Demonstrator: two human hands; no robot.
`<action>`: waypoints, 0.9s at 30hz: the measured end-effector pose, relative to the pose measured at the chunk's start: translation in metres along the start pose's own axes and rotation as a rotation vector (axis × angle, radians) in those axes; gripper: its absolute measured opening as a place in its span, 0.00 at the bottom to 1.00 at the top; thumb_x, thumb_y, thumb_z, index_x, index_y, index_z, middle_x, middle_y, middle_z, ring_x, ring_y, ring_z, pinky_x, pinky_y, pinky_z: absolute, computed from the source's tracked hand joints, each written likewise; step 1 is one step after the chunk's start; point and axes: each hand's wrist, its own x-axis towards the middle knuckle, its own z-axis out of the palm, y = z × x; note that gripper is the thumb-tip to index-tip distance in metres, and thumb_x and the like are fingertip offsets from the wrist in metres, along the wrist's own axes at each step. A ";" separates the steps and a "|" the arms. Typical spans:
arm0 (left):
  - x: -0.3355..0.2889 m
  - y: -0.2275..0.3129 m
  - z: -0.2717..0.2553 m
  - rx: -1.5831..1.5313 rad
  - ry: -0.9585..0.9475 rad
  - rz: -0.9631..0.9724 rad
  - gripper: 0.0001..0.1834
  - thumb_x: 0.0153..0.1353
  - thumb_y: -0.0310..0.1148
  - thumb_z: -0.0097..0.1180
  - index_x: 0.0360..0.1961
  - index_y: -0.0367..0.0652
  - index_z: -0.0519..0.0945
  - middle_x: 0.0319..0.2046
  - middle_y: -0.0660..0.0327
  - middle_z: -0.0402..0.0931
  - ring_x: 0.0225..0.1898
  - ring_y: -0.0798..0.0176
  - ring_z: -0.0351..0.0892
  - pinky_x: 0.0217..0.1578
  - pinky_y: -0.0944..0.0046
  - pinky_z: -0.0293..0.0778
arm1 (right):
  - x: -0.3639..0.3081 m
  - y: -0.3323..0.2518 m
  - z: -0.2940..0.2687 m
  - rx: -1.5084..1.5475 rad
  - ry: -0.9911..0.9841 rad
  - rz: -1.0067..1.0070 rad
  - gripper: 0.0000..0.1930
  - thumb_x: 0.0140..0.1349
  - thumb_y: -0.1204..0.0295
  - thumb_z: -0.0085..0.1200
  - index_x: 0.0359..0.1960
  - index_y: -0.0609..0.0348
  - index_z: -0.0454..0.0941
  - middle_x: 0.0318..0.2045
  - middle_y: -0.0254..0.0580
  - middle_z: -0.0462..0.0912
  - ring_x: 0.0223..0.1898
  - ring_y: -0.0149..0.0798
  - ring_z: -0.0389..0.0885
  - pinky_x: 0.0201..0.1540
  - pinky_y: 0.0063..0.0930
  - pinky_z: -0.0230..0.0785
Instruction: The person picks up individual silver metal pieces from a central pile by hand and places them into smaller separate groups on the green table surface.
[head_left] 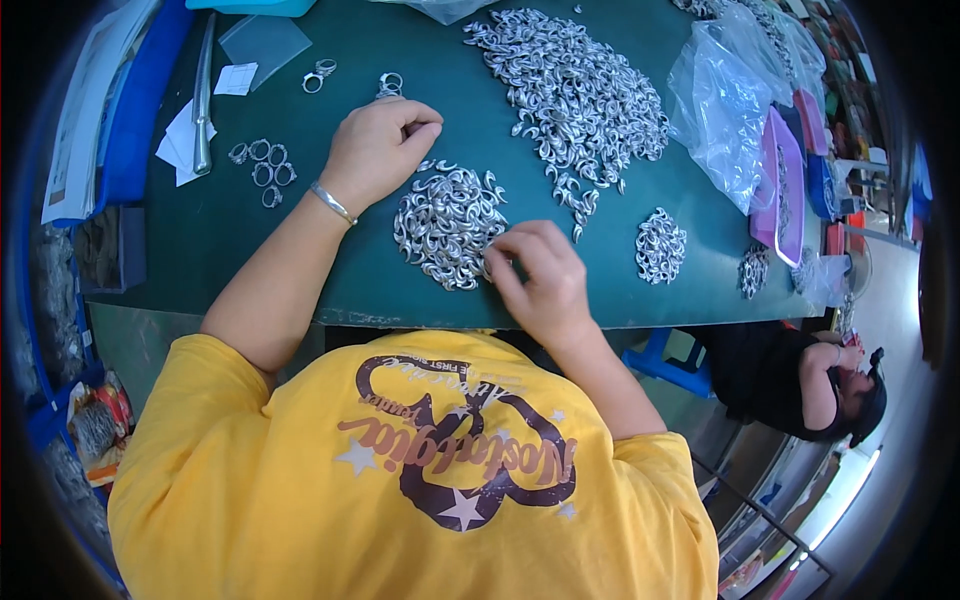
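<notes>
My left hand (378, 148) is closed above the green table, its thumb and forefinger pressed together; whatever they hold, if anything, is hidden. Just beyond its knuckles stands a silver ring (391, 82). A pile of small curved silver metal pieces (448, 222) lies in front of me, to the right of my left wrist. At the right edge of that pile rests my right hand (545, 280), fingers curled with the tips among the pieces. The tips are pinched, but I cannot make out what is between them.
Several silver rings (263, 172) lie at left, near a tapered metal rod (203, 95). A larger heap of curved pieces (585, 95) spreads at the back. Rightward are a smaller pile (661, 246), a plastic bag (722, 110) and a purple tray (768, 225). Another person (790, 385) sits beyond.
</notes>
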 end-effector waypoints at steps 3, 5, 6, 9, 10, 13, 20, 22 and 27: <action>0.000 0.001 -0.002 0.000 -0.003 -0.004 0.07 0.60 0.31 0.61 0.37 0.40 0.86 0.32 0.60 0.81 0.26 0.67 0.77 0.29 0.69 0.72 | 0.004 -0.001 -0.006 -0.046 0.011 -0.055 0.07 0.52 0.82 0.61 0.32 0.63 0.79 0.31 0.47 0.79 0.33 0.49 0.80 0.35 0.36 0.74; -0.001 0.001 -0.001 0.001 0.003 0.003 0.07 0.60 0.31 0.61 0.37 0.40 0.86 0.31 0.60 0.81 0.26 0.67 0.77 0.29 0.69 0.72 | 0.004 0.015 -0.027 -0.194 0.060 0.030 0.06 0.54 0.83 0.58 0.34 0.63 0.78 0.31 0.48 0.79 0.32 0.51 0.78 0.35 0.38 0.73; -0.001 0.000 -0.001 0.008 0.012 0.002 0.07 0.60 0.31 0.61 0.37 0.40 0.86 0.31 0.60 0.81 0.26 0.67 0.77 0.29 0.69 0.72 | 0.003 0.026 -0.033 -0.248 0.112 0.115 0.06 0.54 0.83 0.58 0.34 0.63 0.78 0.30 0.47 0.79 0.32 0.51 0.78 0.36 0.40 0.73; -0.002 0.004 -0.002 0.032 -0.011 -0.018 0.07 0.60 0.30 0.61 0.37 0.40 0.85 0.31 0.60 0.81 0.26 0.68 0.76 0.29 0.69 0.72 | -0.007 0.043 -0.050 -0.285 -0.017 0.156 0.08 0.53 0.85 0.58 0.34 0.62 0.79 0.32 0.47 0.79 0.34 0.50 0.78 0.37 0.38 0.73; 0.000 0.005 -0.002 0.022 -0.008 -0.011 0.07 0.60 0.30 0.61 0.37 0.40 0.85 0.31 0.61 0.81 0.26 0.68 0.76 0.29 0.69 0.72 | -0.007 0.046 -0.055 -0.257 -0.066 0.072 0.08 0.53 0.86 0.58 0.34 0.62 0.79 0.32 0.47 0.80 0.34 0.50 0.78 0.38 0.37 0.74; -0.002 0.002 -0.002 0.007 -0.008 -0.005 0.07 0.60 0.31 0.61 0.37 0.40 0.85 0.31 0.60 0.81 0.26 0.68 0.76 0.29 0.69 0.72 | -0.008 0.052 -0.067 -0.184 -0.061 0.067 0.08 0.53 0.87 0.57 0.33 0.62 0.79 0.33 0.47 0.80 0.33 0.49 0.79 0.37 0.35 0.74; 0.001 0.005 -0.003 0.032 -0.027 -0.018 0.08 0.60 0.30 0.61 0.38 0.40 0.85 0.33 0.60 0.81 0.27 0.67 0.77 0.30 0.69 0.72 | -0.015 0.042 -0.050 -0.221 -0.004 0.186 0.04 0.54 0.81 0.61 0.31 0.63 0.79 0.31 0.47 0.81 0.31 0.50 0.80 0.34 0.36 0.74; 0.000 0.003 -0.002 0.022 -0.025 -0.009 0.08 0.60 0.31 0.61 0.38 0.40 0.85 0.33 0.60 0.81 0.27 0.67 0.78 0.31 0.70 0.73 | -0.014 0.046 -0.053 -0.191 -0.018 0.033 0.04 0.54 0.83 0.59 0.31 0.63 0.79 0.31 0.47 0.80 0.30 0.48 0.80 0.33 0.34 0.74; 0.000 0.000 -0.002 0.029 -0.026 0.003 0.08 0.60 0.31 0.61 0.39 0.40 0.85 0.33 0.60 0.81 0.28 0.67 0.78 0.31 0.70 0.73 | -0.018 0.050 -0.063 -0.129 0.051 0.306 0.07 0.55 0.85 0.55 0.35 0.63 0.79 0.32 0.47 0.80 0.30 0.47 0.80 0.34 0.31 0.74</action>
